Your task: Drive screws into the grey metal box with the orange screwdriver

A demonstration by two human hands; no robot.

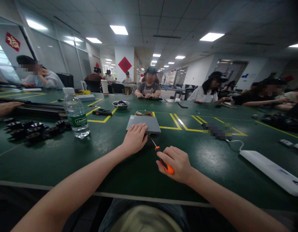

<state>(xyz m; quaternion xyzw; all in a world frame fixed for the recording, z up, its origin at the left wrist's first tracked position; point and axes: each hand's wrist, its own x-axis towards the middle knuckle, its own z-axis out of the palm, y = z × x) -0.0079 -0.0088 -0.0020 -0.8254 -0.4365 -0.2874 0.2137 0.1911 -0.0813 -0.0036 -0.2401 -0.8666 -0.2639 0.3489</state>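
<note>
A grey metal box (143,121) with a black socket at its near right corner lies on the green table, coloured wires behind it. My left hand (135,138) rests on its front left part, fingers closed over the top and near edge. In my right hand (176,162) is an orange and black screwdriver (167,167), its handle wrapped by my fingers. The screwdriver's thin shaft points up and left to the box's near side, close to the socket. Whether the tip touches a screw is too small to tell.
A water bottle (77,116) stands left of the box, beside several black parts (34,130). Behind are a metal bowl (120,105) and a black tool (102,112). To the right lie a dark phone (216,131) and a white power strip (272,170). Several people sit around.
</note>
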